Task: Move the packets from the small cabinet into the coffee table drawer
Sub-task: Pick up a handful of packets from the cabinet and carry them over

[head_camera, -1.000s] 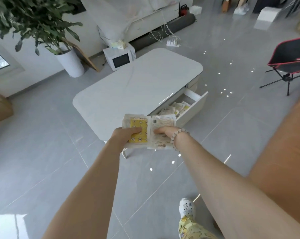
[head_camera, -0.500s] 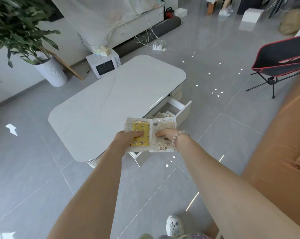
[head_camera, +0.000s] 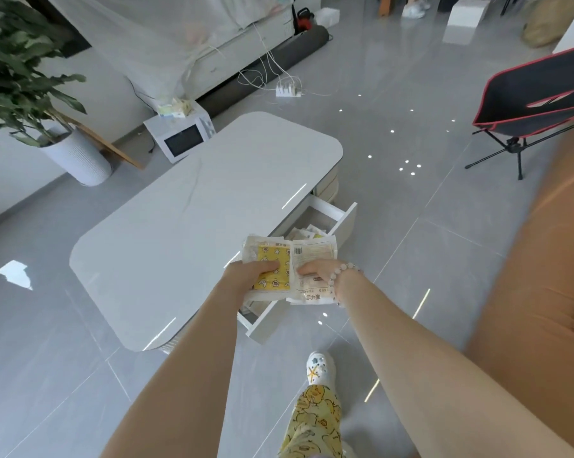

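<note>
since one second ago the person has walked closer to the coffee table (head_camera: pixel 196 226). the two packets (head_camera: pixel 280 249) then had the drawer (head_camera: pixel 345 223) up at 1 o'clock from them, and now they hang right over the open drawer and hide its middle part. the grip has not changed. the left hand (head_camera: pixel 249 275) pinches the yellow packet (head_camera: pixel 274 259) with the thumb pressed on top and the fingers hidden under it. the right hand (head_camera: pixel 317 271) holds the white packet (head_camera: pixel 317 254) in the same way. the two packets are side by side and touch at their inner edges. other packets (head_camera: pixel 307 231) already lie in the drawer, at 12 o'clock from the hands. i judge that the carrying is almost finished, and what is left for this pair is to lower it and let it go into the drawer. for writing, the white packet has a barcode (head_camera: pixel 298 251) at its upper left corner and fine print too small to read. near its lower edge there are big characters, seen upside down, and latin capitals of which i can make out only "and". the yellow packet shows stars and small cartoon figures, with no word that i can read.
</note>
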Demonstrator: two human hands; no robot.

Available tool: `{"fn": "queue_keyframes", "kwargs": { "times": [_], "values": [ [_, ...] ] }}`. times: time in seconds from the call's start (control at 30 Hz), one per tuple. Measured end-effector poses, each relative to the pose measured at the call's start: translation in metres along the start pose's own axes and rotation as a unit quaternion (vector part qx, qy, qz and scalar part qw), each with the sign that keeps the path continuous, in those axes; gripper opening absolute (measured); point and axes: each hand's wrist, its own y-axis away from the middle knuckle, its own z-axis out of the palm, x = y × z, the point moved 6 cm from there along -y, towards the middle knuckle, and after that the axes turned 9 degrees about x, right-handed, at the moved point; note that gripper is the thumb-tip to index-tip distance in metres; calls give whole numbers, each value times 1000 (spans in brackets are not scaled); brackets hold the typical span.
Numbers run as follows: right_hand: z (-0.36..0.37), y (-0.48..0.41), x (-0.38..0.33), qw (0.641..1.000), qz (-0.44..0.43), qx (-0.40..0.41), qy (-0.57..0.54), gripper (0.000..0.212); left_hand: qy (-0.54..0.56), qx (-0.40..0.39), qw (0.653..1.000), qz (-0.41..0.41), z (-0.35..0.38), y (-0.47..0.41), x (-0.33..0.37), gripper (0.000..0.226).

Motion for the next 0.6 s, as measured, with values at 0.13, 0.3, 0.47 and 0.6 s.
{"fn": "queue_keyframes", "kwargs": {
  "times": [0.13,0.3,0.47,0.6],
  "values": [
    [-21,-32,-22,999,4,9,47,66,1,-16,1000,-10,20,-30,26,41],
    [-51,-72,-59,997,5,10,71,65,-12,-19,1000,-8,37,-79,70,41],
    [-68,-109,-103,996,8,-5,87,63,1,-14,1000,-21,50,-121,106,40],
    [-75,-139,-133,991,13,-14,129,55,18,-5,999,-47,60,-150,126,40]
  ]
}}
